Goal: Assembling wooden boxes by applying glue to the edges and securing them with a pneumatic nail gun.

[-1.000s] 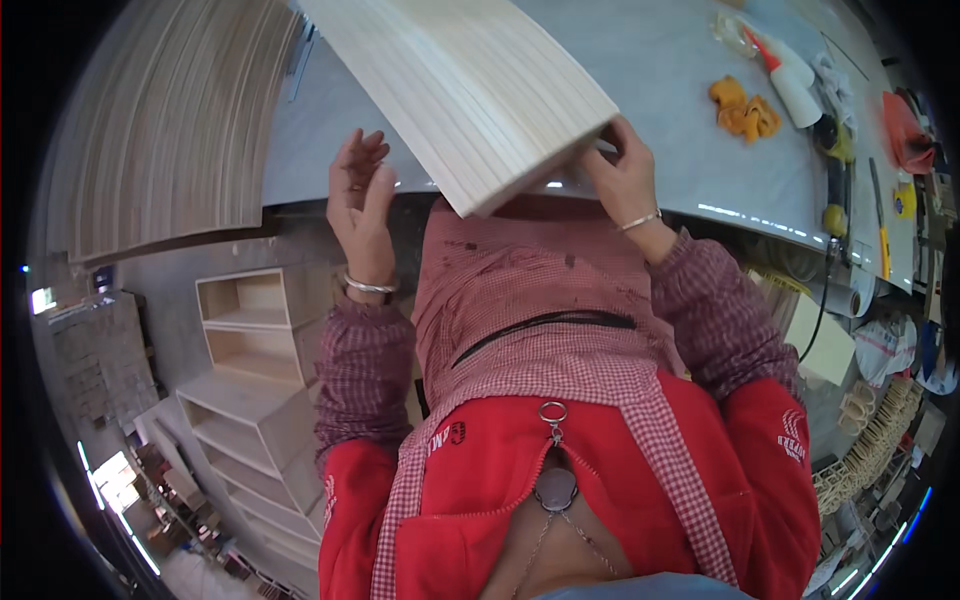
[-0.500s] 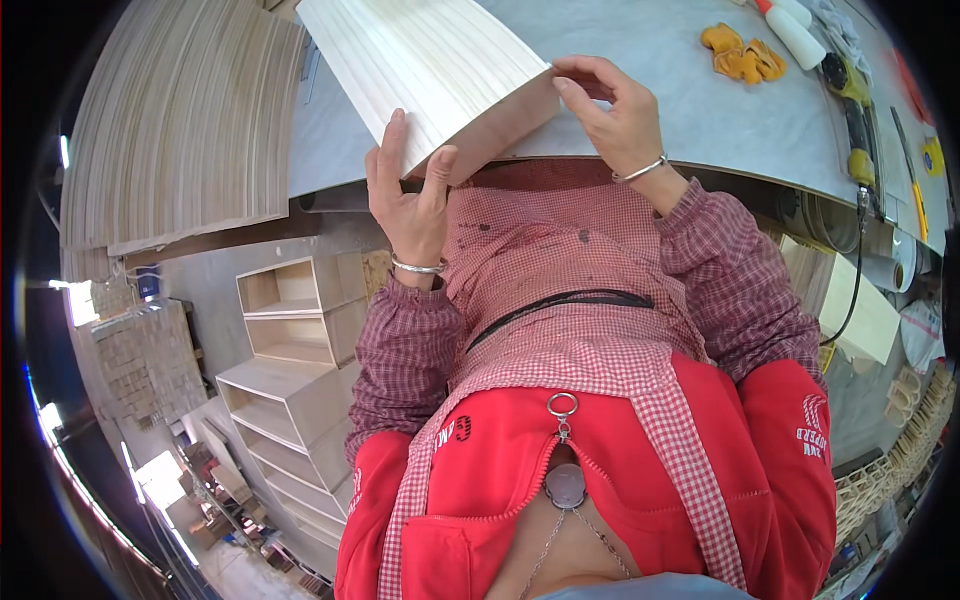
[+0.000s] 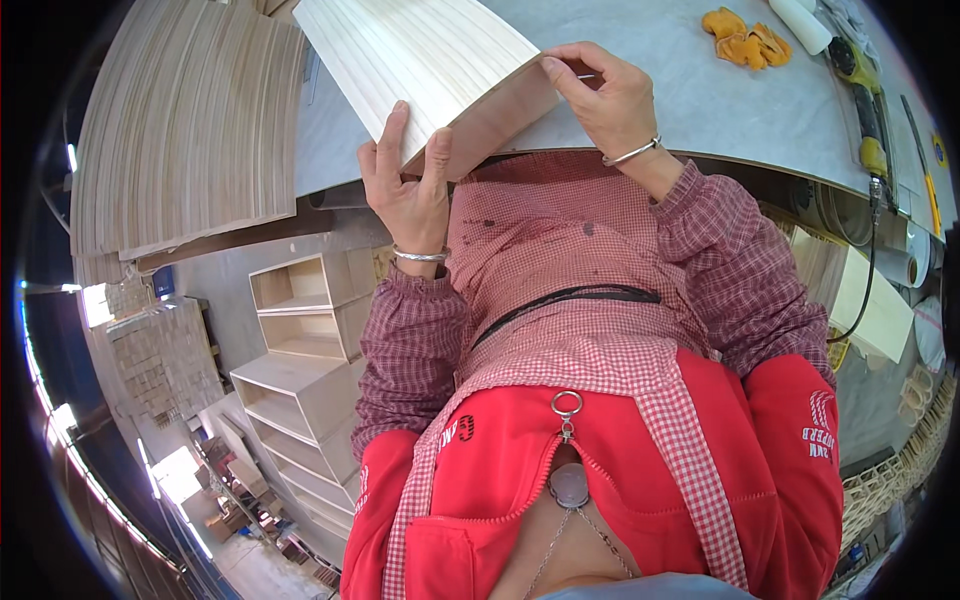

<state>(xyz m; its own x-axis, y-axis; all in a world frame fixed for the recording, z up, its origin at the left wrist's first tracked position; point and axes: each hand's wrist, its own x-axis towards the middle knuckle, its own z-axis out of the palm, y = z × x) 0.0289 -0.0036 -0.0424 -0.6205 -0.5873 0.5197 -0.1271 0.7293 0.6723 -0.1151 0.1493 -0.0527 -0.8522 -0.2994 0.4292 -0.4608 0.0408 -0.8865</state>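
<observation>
A pale wooden box [image 3: 430, 62] lies at an angle over the near edge of the workbench, its striped face turned up. At its near left corner is my left hand [image 3: 405, 195], fingers on the upper face and thumb against the near side. My right hand [image 3: 612, 98] grips the right corner between thumb and bent fingers; some of those fingertips are hidden behind the box. The box's far end runs out of view.
Stacked thin wooden boards [image 3: 185, 130] stand left on the grey workbench [image 3: 690, 120]. Orange gloves [image 3: 746, 38], a white bottle [image 3: 802, 25] and a yellow-black power tool [image 3: 860, 105] with a hose lie to the right. Open wooden boxes [image 3: 300, 385] are stacked on the floor at left.
My right thumb and fingers have moved slightly left, closing in on the box's corner. My left hand keeps its place on the box. The view has shifted a little.
</observation>
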